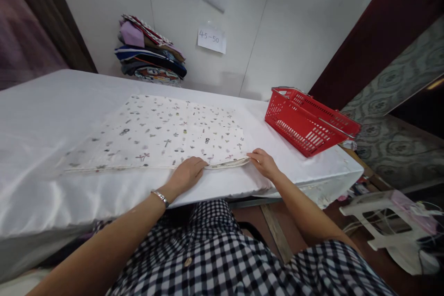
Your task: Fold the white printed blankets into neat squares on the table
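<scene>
A white cloth (163,132) printed with small leaf and palm motifs lies folded in layers, flat on the table, its near edge facing me. My left hand (189,172), with a metal bracelet on the wrist, rests at the middle of that edge, fingers closed around the layers. At the near right corner, my right hand (262,163) pinches the cloth between thumb and fingers. The layers between my hands bow slightly and show their edges.
The table (79,194) has a shiny white cover. A red plastic basket (298,122) stands at the right end. Folded fabrics (152,53) are piled by the wall, near a paper sign (211,40) reading 45-50. A white stool (388,222) stands at lower right.
</scene>
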### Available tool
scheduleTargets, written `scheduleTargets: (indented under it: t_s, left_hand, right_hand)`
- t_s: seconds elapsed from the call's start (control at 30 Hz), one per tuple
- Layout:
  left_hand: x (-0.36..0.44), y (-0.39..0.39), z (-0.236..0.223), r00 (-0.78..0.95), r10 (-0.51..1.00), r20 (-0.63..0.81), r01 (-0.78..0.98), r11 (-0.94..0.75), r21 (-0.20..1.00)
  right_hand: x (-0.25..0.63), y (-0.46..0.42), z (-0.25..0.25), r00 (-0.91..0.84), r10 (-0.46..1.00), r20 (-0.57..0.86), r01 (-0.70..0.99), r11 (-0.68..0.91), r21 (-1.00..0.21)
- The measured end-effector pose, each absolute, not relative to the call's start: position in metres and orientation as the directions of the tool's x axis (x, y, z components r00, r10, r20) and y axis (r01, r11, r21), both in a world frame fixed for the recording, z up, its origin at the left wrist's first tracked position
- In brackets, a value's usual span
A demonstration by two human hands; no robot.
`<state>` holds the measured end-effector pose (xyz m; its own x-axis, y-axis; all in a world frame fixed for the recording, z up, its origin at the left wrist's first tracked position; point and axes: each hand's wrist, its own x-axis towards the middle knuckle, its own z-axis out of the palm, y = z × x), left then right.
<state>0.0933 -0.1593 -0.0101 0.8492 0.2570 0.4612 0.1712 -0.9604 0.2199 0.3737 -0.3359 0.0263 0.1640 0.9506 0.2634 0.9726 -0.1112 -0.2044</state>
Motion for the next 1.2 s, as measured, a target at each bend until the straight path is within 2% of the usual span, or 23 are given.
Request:
scheduleTargets:
  t_s: [0.13,0.2,0.27,0.37,0.53,0.63,0.77,1.0,1.2]
  left_hand:
    - [0.093,-0.158,-0.011,0.843,0.251,0.476,0.157,-0.961,0.230]
    - [0.094,-0.158,-0.012,0.840,0.243,0.485,0.147,-0.962,0.229]
    - [0.094,-0.157,-0.013,0.839,0.239,0.488,0.144,-0.964,0.225]
    - [0.094,-0.158,-0.014,0.841,0.247,0.482,0.159,-0.963,0.217]
    - [0.094,-0.158,-0.013,0.850,0.251,0.464,0.167,-0.963,0.214]
    - [0.094,-0.158,-0.015,0.853,0.242,0.463,0.157,-0.964,0.214]
    - [0.094,-0.156,-0.017,0.851,0.246,0.464,0.160,-0.963,0.216]
    - [0.095,-0.156,-0.018,0.853,0.251,0.458,0.165,-0.962,0.219]
    - [0.095,-0.155,-0.020,0.847,0.240,0.475,0.158,-0.966,0.206]
  right_hand:
    - [0.378,-0.334,0.025,0.206,0.971,0.124,0.938,-0.160,-0.306]
    - [0.380,-0.332,0.022,0.223,0.965,0.141,0.931,-0.168,-0.325]
    - [0.379,-0.329,0.019,0.244,0.945,0.216,0.931,-0.166,-0.326]
    - [0.378,-0.328,0.013,0.257,0.915,0.312,0.947,-0.174,-0.271]
    - [0.376,-0.335,0.004,0.122,0.981,0.150,0.990,-0.110,-0.087]
    - [0.375,-0.341,0.005,0.074,0.989,0.126,0.997,-0.074,-0.010]
    - [0.370,-0.346,0.014,0.014,0.996,0.083,0.999,-0.017,0.039]
    - [0.364,-0.343,0.025,0.025,0.999,0.033,0.997,-0.027,0.071]
    - [0.358,-0.332,0.028,0.014,0.999,-0.045,0.987,-0.006,0.160]
